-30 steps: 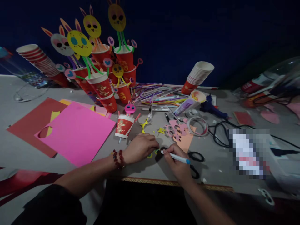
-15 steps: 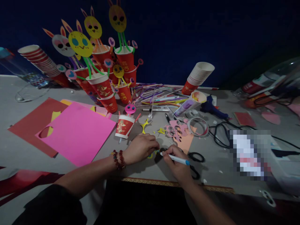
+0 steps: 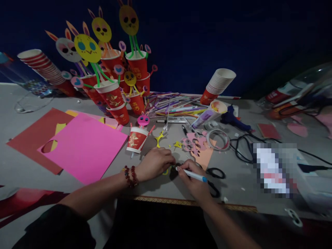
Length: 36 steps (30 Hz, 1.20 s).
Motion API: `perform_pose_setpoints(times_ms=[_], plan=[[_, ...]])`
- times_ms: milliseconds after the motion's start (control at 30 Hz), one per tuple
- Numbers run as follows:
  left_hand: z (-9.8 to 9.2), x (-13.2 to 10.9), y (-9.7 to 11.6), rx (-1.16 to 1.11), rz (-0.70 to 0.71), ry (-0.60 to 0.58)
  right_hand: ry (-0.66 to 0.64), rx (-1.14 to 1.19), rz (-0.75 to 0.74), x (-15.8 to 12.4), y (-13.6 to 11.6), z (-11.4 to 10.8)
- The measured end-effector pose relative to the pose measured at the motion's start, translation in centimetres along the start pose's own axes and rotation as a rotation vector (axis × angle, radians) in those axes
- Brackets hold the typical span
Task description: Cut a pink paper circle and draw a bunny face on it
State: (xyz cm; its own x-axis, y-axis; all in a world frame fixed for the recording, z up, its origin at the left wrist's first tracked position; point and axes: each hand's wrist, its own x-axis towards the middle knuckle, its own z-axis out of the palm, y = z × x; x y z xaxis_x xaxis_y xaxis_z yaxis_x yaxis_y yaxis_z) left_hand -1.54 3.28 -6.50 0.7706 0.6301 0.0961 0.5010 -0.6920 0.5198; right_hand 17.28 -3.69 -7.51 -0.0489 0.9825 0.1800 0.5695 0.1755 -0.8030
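Status: close-up pen work on a small yellow paper piece, flat on the tabletop btwn L hand and R hand, near the front edge. L hand: fingers curled narrow over it, prob pinning; exact grip hidden. R hand: pen grip on white marker w/ blue end, tip at the piece; contact can't be confirmed.

Done AFAICT: grp of bunny-faced figures on red cups, back L, w/ faces, ears, straw arms, heart discs. Pink bunny cup past L hand has head, ears, eyes, stub arms; no discs seen on arm ends. To go, my read: yellow piece isn't on any cup, marking looks unfinished.

Surface: grey, cluttered. Pink sheet w/ round hole overlaps red sheet at L. Yellow scraps, punched pink paper, orange paper beyond the hands. Black-handled scissors beside R hand, blades hidden. Tape roll + glue gun at R, straw pile at back.

Room: dim, dark blue wall behind. Pixelated item far R, can't ID.
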Motion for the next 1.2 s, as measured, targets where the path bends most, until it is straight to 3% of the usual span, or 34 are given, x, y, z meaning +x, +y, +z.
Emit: perform_pose_setpoints(times_ms=[1200], plan=[[0.02,-0.02,0.02,-0.019,-0.007,0.013,0.034,0.032,0.008,-0.17,0.18,-0.09]])
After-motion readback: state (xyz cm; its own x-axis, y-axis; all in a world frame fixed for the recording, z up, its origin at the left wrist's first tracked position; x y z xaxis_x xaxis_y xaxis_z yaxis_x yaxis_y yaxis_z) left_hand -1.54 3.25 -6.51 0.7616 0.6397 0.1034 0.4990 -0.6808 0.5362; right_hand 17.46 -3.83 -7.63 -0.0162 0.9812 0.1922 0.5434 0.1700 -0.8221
